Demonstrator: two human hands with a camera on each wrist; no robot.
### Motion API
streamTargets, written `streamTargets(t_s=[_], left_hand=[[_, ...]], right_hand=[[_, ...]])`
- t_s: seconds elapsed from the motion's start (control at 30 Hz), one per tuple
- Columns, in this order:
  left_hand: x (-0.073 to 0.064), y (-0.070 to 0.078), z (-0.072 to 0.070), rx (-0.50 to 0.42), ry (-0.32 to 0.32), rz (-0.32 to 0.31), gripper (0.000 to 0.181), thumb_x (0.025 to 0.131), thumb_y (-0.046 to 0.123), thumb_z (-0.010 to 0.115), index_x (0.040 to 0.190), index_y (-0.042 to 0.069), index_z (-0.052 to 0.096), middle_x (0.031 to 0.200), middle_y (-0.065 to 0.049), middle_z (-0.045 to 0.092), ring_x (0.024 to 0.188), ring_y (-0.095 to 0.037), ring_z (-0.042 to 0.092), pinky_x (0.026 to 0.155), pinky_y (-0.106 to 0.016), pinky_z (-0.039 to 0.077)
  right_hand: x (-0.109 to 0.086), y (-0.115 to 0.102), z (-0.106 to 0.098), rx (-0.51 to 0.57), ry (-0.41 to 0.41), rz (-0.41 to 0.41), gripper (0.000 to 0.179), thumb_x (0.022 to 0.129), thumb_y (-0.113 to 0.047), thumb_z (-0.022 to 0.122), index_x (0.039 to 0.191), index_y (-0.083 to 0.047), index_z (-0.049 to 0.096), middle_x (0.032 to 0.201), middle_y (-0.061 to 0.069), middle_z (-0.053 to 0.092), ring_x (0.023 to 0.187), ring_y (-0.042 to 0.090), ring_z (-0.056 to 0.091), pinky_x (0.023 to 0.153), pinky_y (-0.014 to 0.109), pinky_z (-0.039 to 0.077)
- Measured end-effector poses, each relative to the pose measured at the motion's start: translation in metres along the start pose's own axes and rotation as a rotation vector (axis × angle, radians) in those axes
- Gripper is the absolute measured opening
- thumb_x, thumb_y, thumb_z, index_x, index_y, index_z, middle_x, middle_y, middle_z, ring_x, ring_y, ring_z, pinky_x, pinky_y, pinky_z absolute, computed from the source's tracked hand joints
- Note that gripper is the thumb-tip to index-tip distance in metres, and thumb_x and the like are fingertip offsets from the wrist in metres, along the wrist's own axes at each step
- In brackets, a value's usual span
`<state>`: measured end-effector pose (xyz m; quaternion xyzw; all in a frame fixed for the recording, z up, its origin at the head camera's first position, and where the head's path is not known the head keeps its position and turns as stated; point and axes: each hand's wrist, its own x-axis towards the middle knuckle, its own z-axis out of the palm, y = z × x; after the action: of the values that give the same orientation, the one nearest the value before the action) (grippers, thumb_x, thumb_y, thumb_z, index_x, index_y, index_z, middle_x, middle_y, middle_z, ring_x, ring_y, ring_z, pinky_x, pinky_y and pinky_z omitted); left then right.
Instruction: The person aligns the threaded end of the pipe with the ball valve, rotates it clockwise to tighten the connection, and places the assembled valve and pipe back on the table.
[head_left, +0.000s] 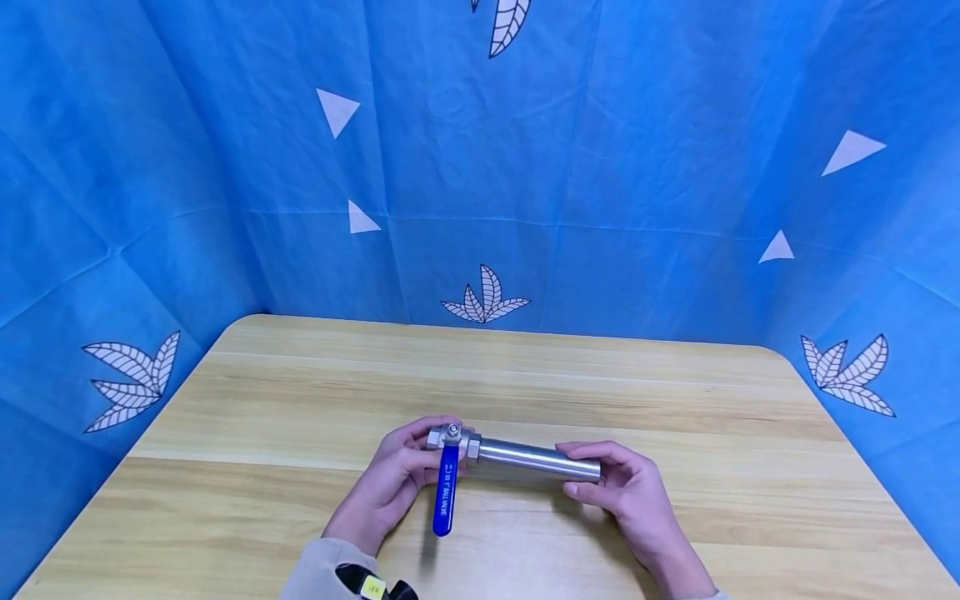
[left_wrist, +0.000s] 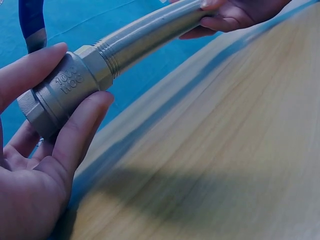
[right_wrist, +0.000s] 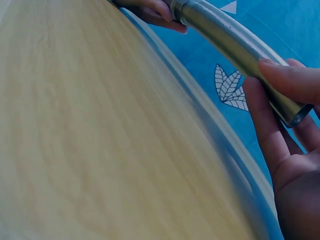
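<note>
My left hand point(head_left: 397, 475) grips the steel body of a ball valve point(left_wrist: 65, 90), fingers and thumb around it. The valve's blue lever point(head_left: 446, 492) points toward me and bears white lettering. A shiny metal pipe point(head_left: 536, 458) joins the valve's right end, with some thread showing at the joint in the left wrist view. At the pipe's far end, my right hand point(head_left: 626, 492) holds it between thumb and fingers. The right wrist view shows that open pipe end point(right_wrist: 297, 117) just past the fingers. Valve and pipe are held above the table, their shadow below.
The wooden table point(head_left: 480, 375) has rounded far corners. A blue curtain point(head_left: 480, 167) with white leaves and triangles hangs around its back and sides. A dark band with a yellow label point(head_left: 372, 587) sits on the left sleeve.
</note>
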<state>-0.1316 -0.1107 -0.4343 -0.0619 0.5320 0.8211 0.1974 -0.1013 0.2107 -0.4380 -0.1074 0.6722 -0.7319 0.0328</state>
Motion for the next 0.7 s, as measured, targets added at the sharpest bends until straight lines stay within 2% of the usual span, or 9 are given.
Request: streamTargets(t_s=[0.2, 0.47, 0.7], left_hand=[[-0.0003, -0.0009, -0.0003, 0.011, -0.014, 0.007, 0.064, 0.087, -0.009, 0.072, 0.148, -0.003, 0.056, 0.135, -0.011, 0.074, 0.117, -0.024, 0.075, 0.099, -0.041, 0.065], [-0.0004, -0.0019, 0.0002, 0.035, -0.032, 0.021, 0.063, 0.081, -0.011, 0.072, 0.142, 0.002, 0.064, 0.141, -0.009, 0.073, 0.129, -0.025, 0.068, 0.103, -0.04, 0.062], [-0.0001, -0.0028, 0.001, 0.053, -0.03, 0.031, 0.058, 0.079, -0.011, 0.073, 0.135, 0.005, 0.07, 0.139, -0.008, 0.073, 0.133, -0.025, 0.063, 0.104, -0.037, 0.061]], right_hand=[[0.001, -0.0009, 0.0006, -0.019, 0.019, 0.054, 0.044, 0.083, 0.009, 0.082, 0.125, 0.008, 0.072, 0.12, -0.001, 0.082, 0.102, 0.009, 0.076, 0.086, 0.026, 0.066], [0.0014, -0.0039, 0.0025, 0.001, 0.038, 0.147, 0.039, 0.097, -0.001, 0.074, 0.133, 0.011, 0.066, 0.109, 0.003, 0.079, 0.095, 0.019, 0.079, 0.087, 0.04, 0.068], [0.0024, -0.0051, 0.004, -0.018, 0.067, 0.198, 0.041, 0.1, -0.007, 0.073, 0.134, 0.014, 0.063, 0.108, 0.004, 0.081, 0.093, 0.023, 0.082, 0.085, 0.038, 0.068]])
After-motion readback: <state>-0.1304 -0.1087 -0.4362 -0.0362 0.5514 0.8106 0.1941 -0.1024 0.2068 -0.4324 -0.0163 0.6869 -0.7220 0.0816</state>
